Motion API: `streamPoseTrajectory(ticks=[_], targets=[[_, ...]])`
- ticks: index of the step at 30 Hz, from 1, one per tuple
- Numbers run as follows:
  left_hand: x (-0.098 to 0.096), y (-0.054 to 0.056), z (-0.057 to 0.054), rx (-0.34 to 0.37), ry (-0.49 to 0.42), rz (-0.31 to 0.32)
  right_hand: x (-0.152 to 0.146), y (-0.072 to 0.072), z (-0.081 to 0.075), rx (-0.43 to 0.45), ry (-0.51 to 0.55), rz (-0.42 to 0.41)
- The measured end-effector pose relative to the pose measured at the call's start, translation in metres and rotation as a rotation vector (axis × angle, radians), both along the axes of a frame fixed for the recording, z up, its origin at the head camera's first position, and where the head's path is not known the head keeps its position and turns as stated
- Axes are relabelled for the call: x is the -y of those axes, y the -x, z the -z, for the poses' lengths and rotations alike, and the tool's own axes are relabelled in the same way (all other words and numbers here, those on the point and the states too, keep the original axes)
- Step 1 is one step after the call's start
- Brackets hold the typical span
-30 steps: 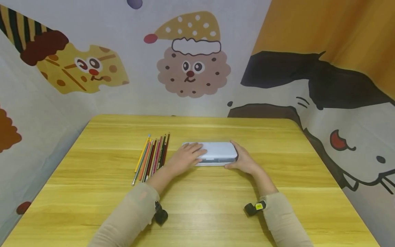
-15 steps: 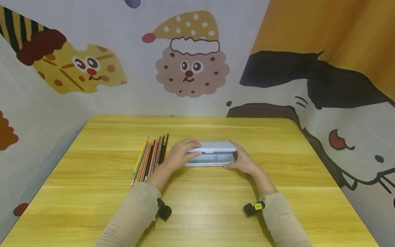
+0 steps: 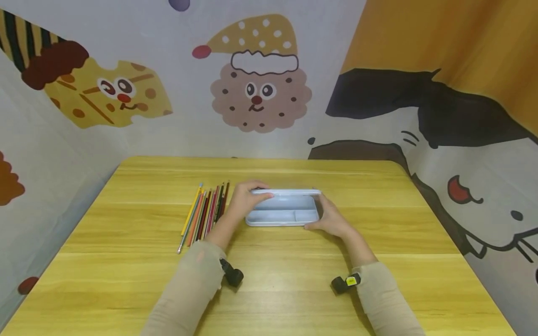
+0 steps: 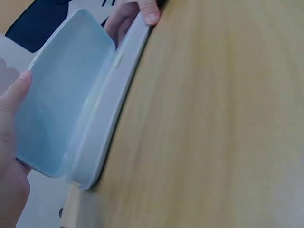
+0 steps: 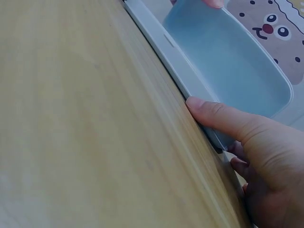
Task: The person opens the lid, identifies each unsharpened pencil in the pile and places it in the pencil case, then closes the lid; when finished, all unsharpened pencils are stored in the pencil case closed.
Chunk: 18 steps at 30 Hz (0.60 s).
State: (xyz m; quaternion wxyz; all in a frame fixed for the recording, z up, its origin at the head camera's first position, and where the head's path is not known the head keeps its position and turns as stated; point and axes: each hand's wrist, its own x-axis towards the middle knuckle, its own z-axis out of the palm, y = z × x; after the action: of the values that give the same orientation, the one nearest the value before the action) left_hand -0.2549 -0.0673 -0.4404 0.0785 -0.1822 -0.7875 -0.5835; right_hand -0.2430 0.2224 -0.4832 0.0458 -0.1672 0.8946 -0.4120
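A pale blue pencil case (image 3: 271, 217) lies on the table with its lid (image 4: 61, 90) raised steeply. Its inside shows a long back compartment and a divided front one, with nothing in them. My left hand (image 3: 243, 198) pinches the lid's free edge near the left corner, thumb on the inner face and fingers behind. Round the right end of the case, my right hand (image 3: 332, 218) grips with its thumb (image 5: 213, 111) at the front wall; its other fingers are partly hidden behind the case.
Several pencils (image 3: 205, 214) lie side by side on the wooden table (image 3: 277, 280), just left of my left hand. A cartoon-printed cloth (image 3: 168, 140) hangs behind the table's far edge. Small black wrist cameras sit at both sleeves.
My left hand has lifted the lid from nearly closed to steeply raised, moving up and away, so the compartments now show. The right hand has stayed at the right end of the case.
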Motion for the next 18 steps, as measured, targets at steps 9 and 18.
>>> streamPoseTrajectory(ticks=[9,18], targets=[[0.003,0.015,-0.003,0.073,-0.069,-0.093,0.000,-0.002,-0.001,-0.007,-0.008,-0.001],[0.002,0.028,-0.006,0.188,-0.114,-0.137,-0.001,0.002,0.001,-0.055,0.023,-0.038]])
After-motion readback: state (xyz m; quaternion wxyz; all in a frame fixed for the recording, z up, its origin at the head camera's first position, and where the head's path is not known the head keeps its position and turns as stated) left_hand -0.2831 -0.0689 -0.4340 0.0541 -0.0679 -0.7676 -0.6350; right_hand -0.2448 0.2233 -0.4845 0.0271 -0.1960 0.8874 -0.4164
